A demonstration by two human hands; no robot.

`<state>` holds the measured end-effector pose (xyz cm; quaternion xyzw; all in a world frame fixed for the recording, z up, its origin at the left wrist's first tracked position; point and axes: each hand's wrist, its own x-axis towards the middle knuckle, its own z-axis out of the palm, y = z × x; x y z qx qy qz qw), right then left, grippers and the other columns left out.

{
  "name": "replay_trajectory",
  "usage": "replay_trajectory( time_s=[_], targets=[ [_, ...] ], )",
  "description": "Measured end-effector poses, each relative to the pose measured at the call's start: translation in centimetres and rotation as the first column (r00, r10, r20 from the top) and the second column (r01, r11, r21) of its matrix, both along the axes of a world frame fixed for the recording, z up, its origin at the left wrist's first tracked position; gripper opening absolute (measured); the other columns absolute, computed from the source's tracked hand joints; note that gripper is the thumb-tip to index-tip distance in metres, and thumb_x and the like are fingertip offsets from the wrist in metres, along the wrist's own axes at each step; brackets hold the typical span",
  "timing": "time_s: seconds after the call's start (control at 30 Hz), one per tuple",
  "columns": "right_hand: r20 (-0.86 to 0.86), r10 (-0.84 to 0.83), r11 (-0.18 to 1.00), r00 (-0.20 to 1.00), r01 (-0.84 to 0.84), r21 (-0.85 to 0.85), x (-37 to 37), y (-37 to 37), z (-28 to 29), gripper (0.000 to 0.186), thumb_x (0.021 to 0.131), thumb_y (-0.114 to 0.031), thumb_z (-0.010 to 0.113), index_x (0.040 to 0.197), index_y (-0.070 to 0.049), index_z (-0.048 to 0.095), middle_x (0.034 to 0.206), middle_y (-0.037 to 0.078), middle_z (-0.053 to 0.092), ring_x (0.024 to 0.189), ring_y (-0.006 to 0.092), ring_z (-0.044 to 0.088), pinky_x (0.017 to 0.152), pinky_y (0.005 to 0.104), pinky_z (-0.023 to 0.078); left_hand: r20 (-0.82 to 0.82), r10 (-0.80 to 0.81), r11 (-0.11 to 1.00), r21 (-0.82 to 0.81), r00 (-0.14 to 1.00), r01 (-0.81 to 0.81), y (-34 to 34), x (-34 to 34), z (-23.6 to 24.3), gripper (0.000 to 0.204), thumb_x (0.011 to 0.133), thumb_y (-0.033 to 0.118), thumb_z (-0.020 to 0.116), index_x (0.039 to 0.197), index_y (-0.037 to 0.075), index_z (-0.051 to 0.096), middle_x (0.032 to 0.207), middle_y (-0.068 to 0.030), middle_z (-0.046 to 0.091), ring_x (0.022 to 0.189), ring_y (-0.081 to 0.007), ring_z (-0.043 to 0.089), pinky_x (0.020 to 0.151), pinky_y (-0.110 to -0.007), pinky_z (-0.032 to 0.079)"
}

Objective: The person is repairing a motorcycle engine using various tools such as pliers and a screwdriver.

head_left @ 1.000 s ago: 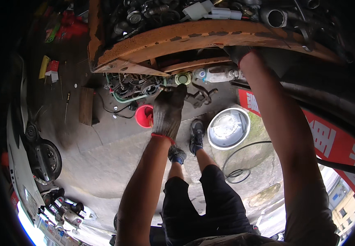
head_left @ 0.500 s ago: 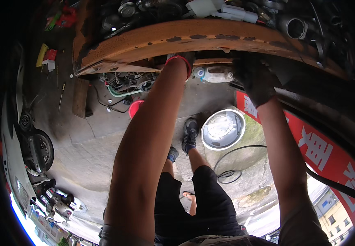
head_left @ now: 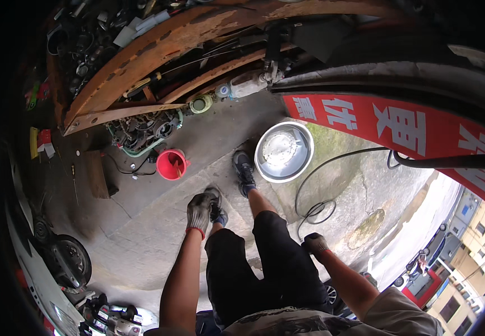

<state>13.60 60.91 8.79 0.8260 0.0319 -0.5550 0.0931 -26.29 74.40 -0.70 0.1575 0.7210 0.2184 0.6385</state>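
Note:
My left hand (head_left: pixel 199 211), in a grey work glove with a red cuff, hangs in front of my left shoe (head_left: pixel 216 206). Its fingers point downward, loosely apart, and no object shows in them. My right hand (head_left: pixel 315 243), also gloved, is beside my right thigh with its fingers curled in; nothing is seen in it. Neither hand touches the rusty orange workbench (head_left: pixel 158 47), whose top carries many loose metal parts. On the ground ahead of my feet are a round silver basin (head_left: pixel 284 178) and a red bucket (head_left: pixel 166 172).
Under the bench are a crate of metal parts (head_left: pixel 144 131) and a cloudy plastic bottle (head_left: pixel 248 85). A black hose (head_left: pixel 332 163) loops across the ground at right, near a red banner (head_left: pixel 360 117). At left lie a screwdriver (head_left: pixel 75 182) and a wooden block (head_left: pixel 98 175), with a scooter wheel (head_left: pixel 74 257) nearer.
Both hands have come away from under the bench's front edge and dropped to my sides. My view has shifted back and turned, showing more of the red bucket and the bench's lower shelf.

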Motion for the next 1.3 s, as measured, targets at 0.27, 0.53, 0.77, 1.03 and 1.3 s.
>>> replay_trajectory(
  time_s=[0.27, 0.53, 0.77, 1.03, 1.3],
  targets=[
    [0.1, -0.427, 0.902, 0.899, 0.431, -0.021, -0.3, -22.4, 5.6, 0.01, 0.085, -0.01, 0.054, 0.085, -0.001, 0.06, 0.076, 0.014, 0.064, 0.062, 0.0248, 0.064, 0.053, 0.036, 0.053, -0.249, -0.366, 0.93, -0.071, 0.897, 0.36, -13.3, -7.8, -4.5, 0.018, 0.091, 0.016, 0.056, 0.1, 0.002, 0.064, 0.072, -0.0072, 0.062, 0.061, -0.0154, 0.054, 0.061, -0.032, 0.046],
    [-0.076, -0.058, 0.991, 0.995, 0.048, -0.124, -1.0, -37.6, 6.7, 0.034, 0.085, -0.023, 0.058, 0.114, -0.007, 0.068, 0.104, 0.005, 0.07, 0.09, 0.0158, 0.066, 0.078, 0.0313, 0.05, -0.24, -0.354, 0.918, -0.273, 0.904, 0.287, -15.3, -10.7, -5.2, 0.016, 0.088, 0.013, 0.053, 0.099, 0.009, 0.063, 0.068, -0.0074, 0.057, 0.053, -0.018, 0.051, 0.051, -0.037, 0.043],
    [-0.067, 0.13, 0.972, 0.989, -0.14, -0.186, 7.3, -47.4, 1.6, 0.04, 0.088, -0.026, 0.055, 0.124, -0.009, 0.062, 0.125, 0.01, 0.062, 0.118, 0.025, 0.058, 0.095, 0.0338, 0.046, -0.173, -0.125, 0.966, -0.247, 0.977, 0.08, -13.1, -4.4, -8.8, 0.012, 0.08, 0.012, 0.055, 0.087, 0.009, 0.064, 0.067, -0.0076, 0.057, 0.053, -0.0196, 0.05, 0.052, -0.033, 0.04],
    [0.159, -0.037, 0.987, 0.987, 0.061, -0.147, 23.2, -53.1, -24.6, 0.033, 0.083, -0.024, 0.054, 0.104, -0.003, 0.067, 0.112, 0.022, 0.064, 0.108, 0.038, 0.061, 0.091, 0.0447, 0.049, -0.516, -0.725, 0.522, 0.019, 0.455, 0.853, -14.0, 18.4, -15.4, 0.023, 0.085, 0.004, 0.047, 0.097, 0.0, 0.066, 0.08, -0.0117, 0.068, 0.075, -0.021, 0.063, 0.07, -0.033, 0.049],
    [0.253, -0.064, 0.99, 0.965, 0.031, 0.135, 34.0, -45.5, -47.4, 0.051, 0.079, -0.029, 0.065, 0.122, -0.003, 0.057, 0.112, 0.019, 0.067, 0.107, 0.0321, 0.062, 0.093, 0.0375, 0.048, -0.345, -0.853, 0.461, -0.141, 0.393, 0.876, -24.1, 48.5, -35.9, 0.049, 0.084, 0.028, 0.066, 0.121, -0.002, 0.056, 0.113, -0.0206, 0.065, 0.107, -0.0302, 0.062, 0.092, -0.036, 0.047]
  ],
)
